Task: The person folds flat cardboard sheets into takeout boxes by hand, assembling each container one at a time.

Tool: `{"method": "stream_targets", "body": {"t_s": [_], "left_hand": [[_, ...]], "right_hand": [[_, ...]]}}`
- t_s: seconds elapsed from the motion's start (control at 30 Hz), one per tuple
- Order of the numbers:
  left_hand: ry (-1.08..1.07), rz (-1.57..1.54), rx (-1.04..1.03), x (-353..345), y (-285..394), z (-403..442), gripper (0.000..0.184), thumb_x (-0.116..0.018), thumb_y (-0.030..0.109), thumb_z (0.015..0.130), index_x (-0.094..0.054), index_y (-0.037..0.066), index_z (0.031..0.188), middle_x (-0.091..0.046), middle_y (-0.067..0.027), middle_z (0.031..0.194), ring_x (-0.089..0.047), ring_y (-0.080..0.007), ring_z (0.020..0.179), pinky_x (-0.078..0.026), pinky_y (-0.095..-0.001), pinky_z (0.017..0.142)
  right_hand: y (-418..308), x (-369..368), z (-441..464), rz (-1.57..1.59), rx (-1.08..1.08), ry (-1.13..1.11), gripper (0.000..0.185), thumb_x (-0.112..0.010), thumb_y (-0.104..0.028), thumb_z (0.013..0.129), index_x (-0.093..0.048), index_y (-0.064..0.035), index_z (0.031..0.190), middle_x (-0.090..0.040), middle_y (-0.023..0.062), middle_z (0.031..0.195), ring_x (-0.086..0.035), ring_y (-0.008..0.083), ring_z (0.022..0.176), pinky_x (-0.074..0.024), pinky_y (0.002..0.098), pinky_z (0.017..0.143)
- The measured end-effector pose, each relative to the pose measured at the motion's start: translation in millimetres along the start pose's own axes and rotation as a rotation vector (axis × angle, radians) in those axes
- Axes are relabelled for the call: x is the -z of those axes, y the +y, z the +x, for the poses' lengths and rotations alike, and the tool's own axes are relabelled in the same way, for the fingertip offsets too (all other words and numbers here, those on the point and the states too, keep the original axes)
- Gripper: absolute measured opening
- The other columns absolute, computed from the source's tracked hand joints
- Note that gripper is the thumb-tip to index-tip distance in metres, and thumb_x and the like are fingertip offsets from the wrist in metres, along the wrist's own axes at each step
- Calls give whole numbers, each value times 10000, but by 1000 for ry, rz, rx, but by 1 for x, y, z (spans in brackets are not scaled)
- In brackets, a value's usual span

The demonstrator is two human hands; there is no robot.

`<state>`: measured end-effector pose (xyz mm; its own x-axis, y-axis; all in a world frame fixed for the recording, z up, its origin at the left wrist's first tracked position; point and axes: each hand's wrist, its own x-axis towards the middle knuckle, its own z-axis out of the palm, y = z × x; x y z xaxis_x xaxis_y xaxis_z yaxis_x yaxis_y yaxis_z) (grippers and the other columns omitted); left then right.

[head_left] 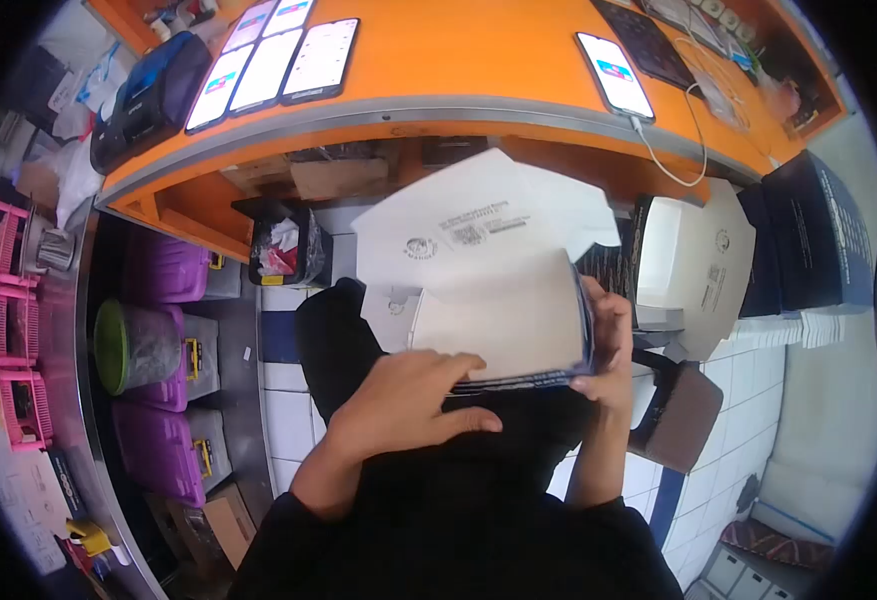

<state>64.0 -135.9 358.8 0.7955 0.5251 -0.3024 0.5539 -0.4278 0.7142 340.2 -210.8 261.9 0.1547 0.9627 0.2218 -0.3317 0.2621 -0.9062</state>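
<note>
A white cardboard box point(498, 315) with a dark blue outside rests over my lap, its printed lid flap point(468, 215) raised toward the orange counter. My left hand point(408, 400) lies at the box's near left edge, fingers curled over the rim and thumb apart. My right hand point(608, 340) grips the box's right side, with the thumb at the near right corner and the fingers along the side wall. To the right of it, another open white box point(663, 255) shows a similar printed flap.
Several phones lie on the orange counter point(458, 60); one phone point(613, 75) has a cable hanging over the edge. Dark blue boxes point(808, 235) stand at the right. At left are a black bin point(288, 245), purple containers point(163, 450) and a green-rimmed bucket point(138, 347).
</note>
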Motion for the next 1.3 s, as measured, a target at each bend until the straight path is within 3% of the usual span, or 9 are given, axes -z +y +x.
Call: {"method": "stream_targets", "body": {"t_s": [0.03,0.1,0.2,0.33,0.47,0.57,0.9,1.2,1.3], "left_hand": [[-4,-1,-3,-6,-6,0,676,-706,570,901,-635,3,1261,-691,-224,1130,-677,-363,1079,-538,-419,903],[882,-137,-157,-30,-31,5,611,-690,541,936,-643,23,1257,-682,-204,1192,-671,-345,1126,-515,-413,962],[976,-745,-100,-37,-64,17,650,-715,472,938,-573,24,1387,-565,-225,1421,-573,-395,1284,-476,-472,1041],[682,-583,-100,-72,-97,34,950,-690,586,924,-311,17,1584,-249,-246,1649,-276,-388,1519,-383,-522,1135],[813,-916,-58,-111,-117,56,1058,-629,635,947,-168,-44,1615,-267,-313,1627,-290,-430,1509,-338,-489,1176],[736,-971,382,-146,-139,77,1046,-577,635,978,-166,-107,1590,-307,-332,1606,-314,-415,1506,-332,-428,1182],[375,-436,566,-148,-184,96,803,-347,685,1018,-620,-10,1313,-689,-315,1180,-627,-483,1181,-469,-512,1020],[241,-511,555,-139,-194,101,703,-370,575,1064,-598,-7,1384,-658,-286,1287,-594,-405,1277,-427,-437,1081],[348,-858,386,-128,-176,81,703,-387,506,1093,-461,-69,1490,-542,-211,1483,-467,-266,1414,-323,-350,1169]], "right_hand": [[0,-1,-1,-51,-39,54,951,-945,-169,560,-442,-127,1365,-450,153,1461,-441,300,1382,-364,408,1140],[6,1,-3,23,-144,165,845,-898,-183,646,-455,-112,1362,-495,134,1409,-480,272,1337,-387,393,1118],[26,-1,-7,126,-295,334,689,-811,-261,791,-472,-82,1363,-573,99,1308,-567,225,1228,-453,368,1061],[57,-1,-15,201,-417,389,624,-730,-343,892,-483,-60,1390,-611,78,1274,-615,206,1181,-512,379,1012],[83,3,-32,218,-577,454,608,-688,-405,941,-485,-68,1405,-613,72,1301,-618,215,1185,-522,419,1004],[120,11,-43,171,-641,548,565,-644,-448,980,-523,-69,1381,-612,73,1335,-602,246,1217,-491,445,1030],[143,18,-25,-1056,-854,208,734,-465,-649,999,-653,-4,1295,-698,312,1157,-655,453,1157,-484,482,1006],[149,27,-30,-1047,-805,185,815,-446,-732,961,-655,-21,1299,-706,327,1062,-664,492,1080,-513,514,954],[138,39,-44,-516,-557,55,719,-730,-421,938,-487,-50,1503,-619,300,1346,-589,451,1261,-441,460,1096]]}}
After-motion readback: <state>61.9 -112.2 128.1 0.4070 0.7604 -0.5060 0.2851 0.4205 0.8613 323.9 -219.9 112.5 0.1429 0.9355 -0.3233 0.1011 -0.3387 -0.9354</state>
